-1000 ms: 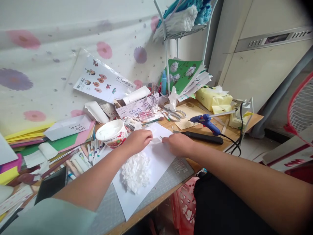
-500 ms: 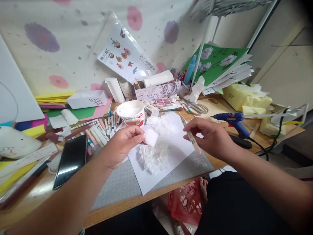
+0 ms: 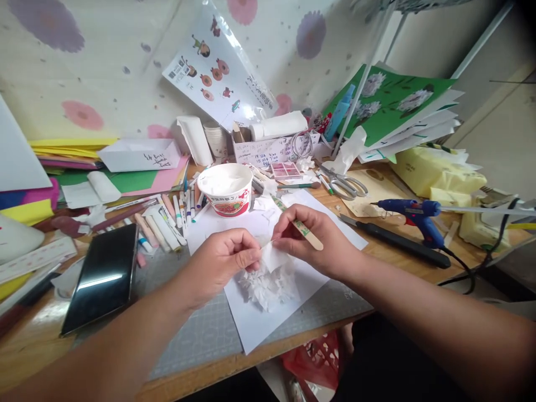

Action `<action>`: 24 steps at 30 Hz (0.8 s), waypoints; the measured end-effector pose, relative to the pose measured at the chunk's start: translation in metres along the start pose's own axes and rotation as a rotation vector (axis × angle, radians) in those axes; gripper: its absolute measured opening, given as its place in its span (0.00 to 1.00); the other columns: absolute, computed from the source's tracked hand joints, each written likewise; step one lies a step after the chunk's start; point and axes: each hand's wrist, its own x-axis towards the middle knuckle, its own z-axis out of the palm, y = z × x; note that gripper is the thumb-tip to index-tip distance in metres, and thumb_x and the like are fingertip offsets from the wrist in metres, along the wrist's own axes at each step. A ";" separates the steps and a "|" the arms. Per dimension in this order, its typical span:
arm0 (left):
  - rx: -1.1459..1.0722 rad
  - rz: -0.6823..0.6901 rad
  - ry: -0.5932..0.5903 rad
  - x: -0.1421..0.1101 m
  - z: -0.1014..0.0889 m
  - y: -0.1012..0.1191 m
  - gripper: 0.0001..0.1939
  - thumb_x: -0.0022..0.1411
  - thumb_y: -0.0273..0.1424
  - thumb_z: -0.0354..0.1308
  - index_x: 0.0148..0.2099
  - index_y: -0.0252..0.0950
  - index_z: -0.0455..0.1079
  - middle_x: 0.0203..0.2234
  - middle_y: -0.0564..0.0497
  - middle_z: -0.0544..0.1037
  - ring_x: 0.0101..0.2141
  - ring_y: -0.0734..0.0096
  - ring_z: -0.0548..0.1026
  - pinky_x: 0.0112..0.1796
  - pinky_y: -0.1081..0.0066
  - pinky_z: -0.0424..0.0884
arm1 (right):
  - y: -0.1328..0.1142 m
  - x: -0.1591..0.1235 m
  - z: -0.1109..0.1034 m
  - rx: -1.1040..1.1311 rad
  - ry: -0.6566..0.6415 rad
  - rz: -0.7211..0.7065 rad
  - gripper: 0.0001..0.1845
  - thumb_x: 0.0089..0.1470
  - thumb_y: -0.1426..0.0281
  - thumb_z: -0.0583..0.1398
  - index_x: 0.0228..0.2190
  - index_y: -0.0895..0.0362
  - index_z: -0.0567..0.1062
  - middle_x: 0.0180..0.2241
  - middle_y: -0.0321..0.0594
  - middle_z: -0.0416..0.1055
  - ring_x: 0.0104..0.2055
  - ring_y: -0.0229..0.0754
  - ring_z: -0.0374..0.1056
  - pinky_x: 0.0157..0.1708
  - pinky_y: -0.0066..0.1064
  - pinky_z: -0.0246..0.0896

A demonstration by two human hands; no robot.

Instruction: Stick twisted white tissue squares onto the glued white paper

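Note:
My left hand (image 3: 228, 259) pinches one side of a small white tissue piece (image 3: 274, 258) between thumb and fingers. The tips of my right hand (image 3: 312, 240) meet it from the other side. Across the right fingers lies a flat wooden craft stick (image 3: 307, 233) with a green pattern, held in the same hand. Just below the hands, a ruffled clump of white tissue (image 3: 268, 290) rests on a white paper sheet (image 3: 251, 329). A white paper bowl (image 3: 226, 184) with a red print stands behind my left hand, something white inside it.
A dark phone (image 3: 103, 273) and several markers (image 3: 163, 226) lie on the left. To the right are scissors (image 3: 345, 183), a black-handled knife (image 3: 397, 241) and a blue glue gun (image 3: 412, 215) with its cord. A grey cutting mat (image 3: 188, 335) lies under the paper sheet.
My right hand has moved left with the craft stick, and its fingertips now meet the tissue piece beside my left hand. The camera view has shifted slightly.

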 end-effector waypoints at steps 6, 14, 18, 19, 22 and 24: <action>0.007 0.001 -0.017 -0.001 0.001 0.001 0.07 0.61 0.33 0.57 0.33 0.35 0.67 0.24 0.58 0.70 0.27 0.79 0.66 0.29 0.77 0.61 | 0.007 0.001 0.000 -0.015 -0.039 0.029 0.06 0.52 0.73 0.62 0.30 0.58 0.68 0.28 0.34 0.68 0.28 0.32 0.61 0.30 0.27 0.59; 0.141 -0.016 0.034 -0.001 -0.003 0.001 0.09 0.61 0.33 0.56 0.30 0.35 0.66 0.21 0.59 0.66 0.24 0.80 0.63 0.26 0.78 0.59 | 0.008 0.003 -0.009 -0.170 -0.003 -0.002 0.03 0.52 0.74 0.61 0.30 0.59 0.70 0.27 0.36 0.70 0.28 0.34 0.64 0.30 0.27 0.61; 0.124 -0.014 0.055 -0.003 -0.003 -0.001 0.06 0.62 0.32 0.56 0.32 0.36 0.68 0.23 0.59 0.70 0.25 0.80 0.67 0.27 0.79 0.62 | 0.030 0.004 -0.038 -0.650 0.033 0.047 0.02 0.48 0.74 0.61 0.29 0.59 0.72 0.26 0.38 0.72 0.27 0.39 0.66 0.29 0.31 0.60; 0.092 -0.006 0.046 -0.005 -0.002 -0.001 0.05 0.62 0.32 0.56 0.33 0.36 0.68 0.23 0.59 0.71 0.26 0.80 0.68 0.28 0.79 0.63 | 0.035 0.003 -0.045 -0.804 0.006 0.077 0.03 0.48 0.74 0.61 0.30 0.59 0.73 0.26 0.40 0.73 0.27 0.40 0.66 0.29 0.32 0.59; -0.056 0.022 0.004 -0.010 0.002 0.002 0.05 0.61 0.31 0.57 0.33 0.37 0.69 0.23 0.59 0.73 0.24 0.82 0.68 0.27 0.80 0.65 | 0.038 -0.004 -0.057 -1.004 -0.051 0.139 0.09 0.51 0.73 0.58 0.36 0.58 0.75 0.32 0.44 0.76 0.28 0.42 0.68 0.29 0.34 0.59; -0.124 0.005 -0.030 -0.012 0.004 0.005 0.06 0.61 0.31 0.57 0.31 0.37 0.69 0.22 0.58 0.73 0.22 0.83 0.67 0.24 0.81 0.63 | 0.030 -0.009 -0.059 -0.895 -0.008 0.131 0.10 0.55 0.71 0.56 0.38 0.57 0.76 0.36 0.44 0.77 0.32 0.42 0.70 0.32 0.34 0.62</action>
